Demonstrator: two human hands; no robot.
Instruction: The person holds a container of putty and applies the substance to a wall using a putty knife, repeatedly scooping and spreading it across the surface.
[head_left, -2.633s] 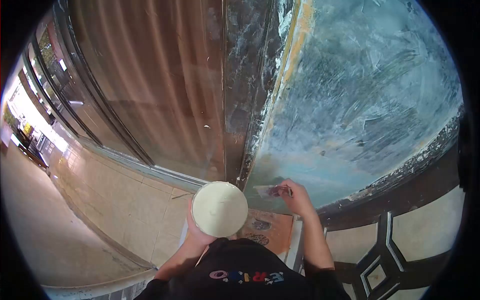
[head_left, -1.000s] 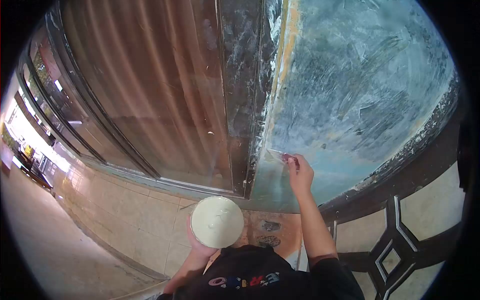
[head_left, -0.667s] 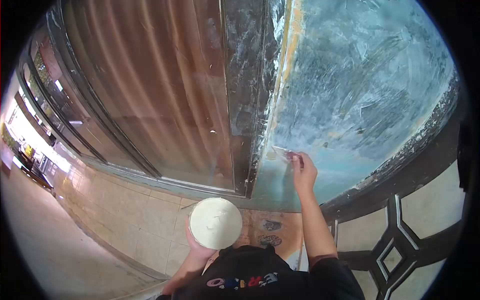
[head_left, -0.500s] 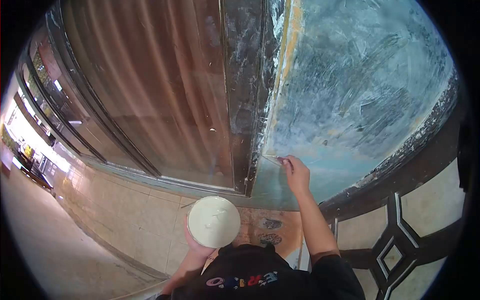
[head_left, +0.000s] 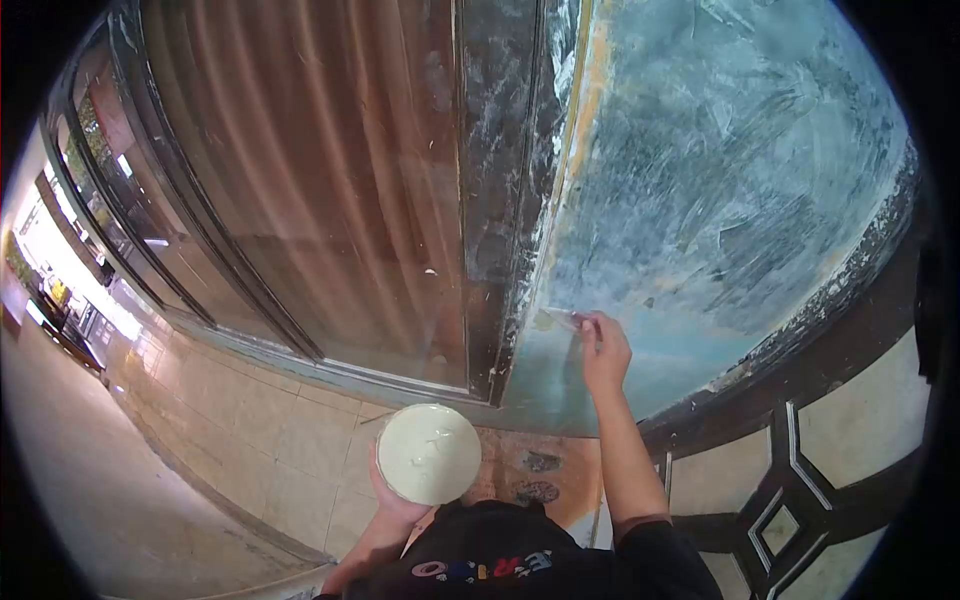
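Note:
My left hand is wrapped round the lower left side of a round tub, holding it at waist height. Pale cream putty shows inside it, with a few raised ridges on top. In my right hand is a putty knife, gripped by its handle. Its blade points left and lies on or very close to the blue-green wall, near the dark frame's edge. A small beige patch marks the wall at the blade's tip.
To the left stands a glass panel with a brown curtain behind it, set in a dark wooden frame. Dark panelling with pale insets curves along the right. Below are floor tiles and a brown sheet with dark footprints.
My right hand and the putty knife have moved slightly right and down, away from the frame's edge. A beige patch now shows by the blade. The whole view has shifted a little.

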